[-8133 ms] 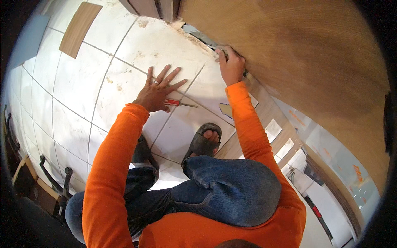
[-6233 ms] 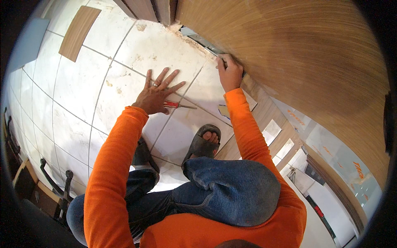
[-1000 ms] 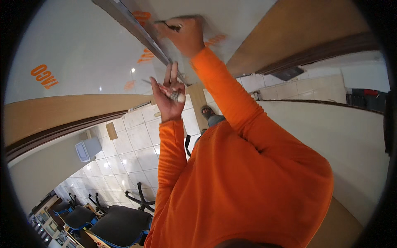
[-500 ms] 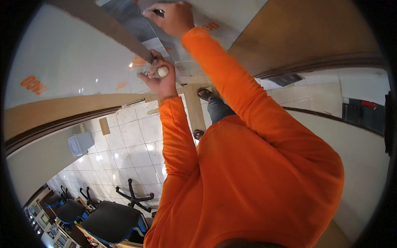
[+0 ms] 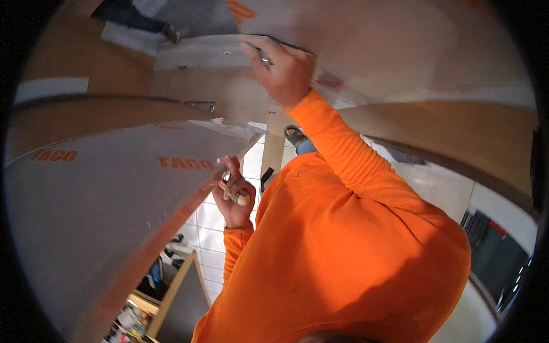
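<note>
Near the middle, my left hand (image 5: 233,203) is closed round a small thing with a rounded pale end (image 5: 242,198); its kind is hard to make out. The fingertips of that hand touch the edge of a large door panel (image 5: 103,211) covered in printed film, which slants across the left. Higher up, my right hand (image 5: 283,71) has its fingers curled at the dark-lined edge of a second film-covered door panel (image 5: 394,48). A small metallic glint shows between those fingers. Long orange sleeves cover both arms.
Between the panels a wooden floor (image 5: 229,86) shows, with a person's dark-clothed leg (image 5: 134,14) at the upper left. My sandalled foot (image 5: 294,135) is below my right hand. Wooden furniture (image 5: 177,291) with various items stands at lower left, beyond pale floor tiles (image 5: 209,234).
The two panels have come apart, and the space beyond shows between them. The left panel has swung toward me, with my left hand moving lower and nearer. My right hand has moved right and slightly down.
</note>
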Tool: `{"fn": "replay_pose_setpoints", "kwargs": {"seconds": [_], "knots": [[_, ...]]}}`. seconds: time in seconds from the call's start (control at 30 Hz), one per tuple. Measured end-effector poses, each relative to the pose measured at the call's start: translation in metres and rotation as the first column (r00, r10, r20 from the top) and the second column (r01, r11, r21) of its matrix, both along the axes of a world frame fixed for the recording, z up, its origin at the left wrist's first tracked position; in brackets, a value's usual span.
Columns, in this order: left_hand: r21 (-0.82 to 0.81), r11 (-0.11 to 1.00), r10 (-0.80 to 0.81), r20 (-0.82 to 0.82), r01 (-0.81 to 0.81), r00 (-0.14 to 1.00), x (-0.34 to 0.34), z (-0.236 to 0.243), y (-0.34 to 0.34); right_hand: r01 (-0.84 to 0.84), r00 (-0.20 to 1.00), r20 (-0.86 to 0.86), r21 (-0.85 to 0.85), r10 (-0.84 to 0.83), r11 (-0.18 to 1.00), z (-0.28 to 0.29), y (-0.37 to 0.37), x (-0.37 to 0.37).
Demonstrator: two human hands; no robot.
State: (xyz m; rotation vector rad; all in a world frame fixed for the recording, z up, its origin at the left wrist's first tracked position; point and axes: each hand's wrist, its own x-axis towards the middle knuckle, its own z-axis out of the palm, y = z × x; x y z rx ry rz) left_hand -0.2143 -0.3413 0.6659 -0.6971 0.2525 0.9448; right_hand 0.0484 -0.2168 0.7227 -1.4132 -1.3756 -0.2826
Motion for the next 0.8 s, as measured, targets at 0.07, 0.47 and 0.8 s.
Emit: {"fn": "replay_pose_setpoints", "kwargs": {"seconds": [0.07, 0.47, 0.8], "knots": [[-0.073, 0.994, 0.069, -0.124, -0.078, 0.990, -0.016, 0.008, -0.018, -0.020, 1.000, 0.007, 0.109, 0.019, 0.994, -0.008, 0.009, 0.001], [-0.145, 0.728, 0.556, -0.447, -0.670, 0.700, -0.003, -0.002, -0.044, -0.698, 0.701, 0.033, -0.176, 0.713, 0.694, -0.119, 0.077, 0.034], [0.215, 0.414, 0.861, -0.406, -0.884, 0.305, 0.021, -0.011, -0.030, -0.447, 0.752, -0.201, -0.855, 0.628, 0.261, -0.277, 0.159, -0.007]]}}
